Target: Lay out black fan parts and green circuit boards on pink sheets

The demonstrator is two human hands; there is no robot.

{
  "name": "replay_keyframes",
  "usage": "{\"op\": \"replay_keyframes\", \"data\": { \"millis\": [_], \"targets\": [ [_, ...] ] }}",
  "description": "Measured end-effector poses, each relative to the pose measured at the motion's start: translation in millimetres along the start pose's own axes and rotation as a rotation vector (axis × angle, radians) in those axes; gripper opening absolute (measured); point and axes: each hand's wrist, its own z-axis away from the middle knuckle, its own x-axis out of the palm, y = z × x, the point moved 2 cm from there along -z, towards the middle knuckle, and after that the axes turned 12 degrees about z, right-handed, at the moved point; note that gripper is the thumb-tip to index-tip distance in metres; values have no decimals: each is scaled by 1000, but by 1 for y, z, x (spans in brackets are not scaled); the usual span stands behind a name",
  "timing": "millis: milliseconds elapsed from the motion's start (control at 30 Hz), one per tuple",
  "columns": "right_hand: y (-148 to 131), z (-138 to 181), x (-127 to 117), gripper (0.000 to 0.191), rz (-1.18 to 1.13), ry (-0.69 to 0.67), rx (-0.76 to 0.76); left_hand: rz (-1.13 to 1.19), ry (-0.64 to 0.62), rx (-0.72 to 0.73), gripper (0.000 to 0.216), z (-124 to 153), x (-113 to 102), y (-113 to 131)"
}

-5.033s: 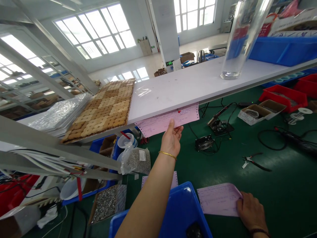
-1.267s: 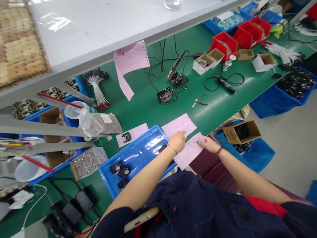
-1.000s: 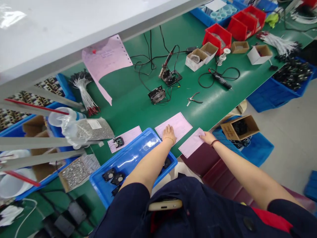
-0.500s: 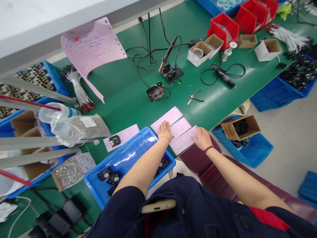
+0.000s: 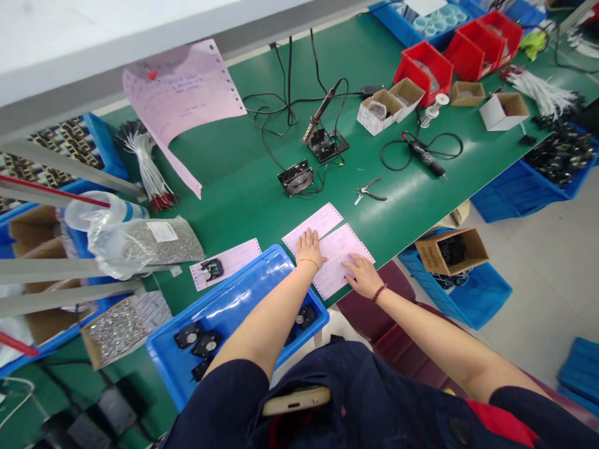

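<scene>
Two pink paper forms lie side by side at the near edge of the green bench (image 5: 243, 187). My left hand (image 5: 307, 247) rests flat, fingers spread, on the farther pink form (image 5: 322, 219). My right hand (image 5: 359, 274) lies flat on the nearer pink form (image 5: 344, 249), which overlaps the first. A blue tray (image 5: 243, 299) holding several small black fans sits just left of my left arm. A third pink form (image 5: 234, 257) with a small black part on it lies beyond the tray.
A larger pink sheet (image 5: 182, 93) hangs from the white shelf. A soldering iron stand (image 5: 322, 138), a small fan (image 5: 296, 178), pliers (image 5: 369, 191), red bins (image 5: 423, 65) and cardboard boxes stand further back. A bag of screws (image 5: 154, 240) lies left. Blue crates (image 5: 463, 280) stand on the floor.
I lowered my left hand from the hanging pink sheet. My right hand slid its pink form left against the form under my left hand; both hands now lie flat on the papers.
</scene>
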Motion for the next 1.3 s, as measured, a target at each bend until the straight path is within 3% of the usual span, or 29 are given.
{"op": "replay_keyframes", "data": {
  "millis": [133, 233, 433, 733, 933, 1133, 1300],
  "targets": [
    [60, -50, -31, 41, 37, 86, 227, 12, 74, 54, 95, 17, -5, 2],
    [106, -97, -57, 45, 60, 42, 439, 30, 76, 57, 88, 25, -7, 0],
    [137, -155, -87, 43, 115, -38, 516, 70, 37, 39, 87, 5, -3, -5],
    [125, -154, -74, 16, 109, -143, 534, 121, 33, 129, 71, -5, 9, -1],
    [73, -126, -62, 16, 51, -132, 393, 101, 53, 139, 72, -4, 9, -1],
    [24, -118, -38, 14, 24, -185, 321, 83, 94, 151, 75, 1, 7, 0],
    [40, -127, -53, 24, 23, -119, 353, 114, 182, 151, 73, 18, -6, 5]
  ]
}}
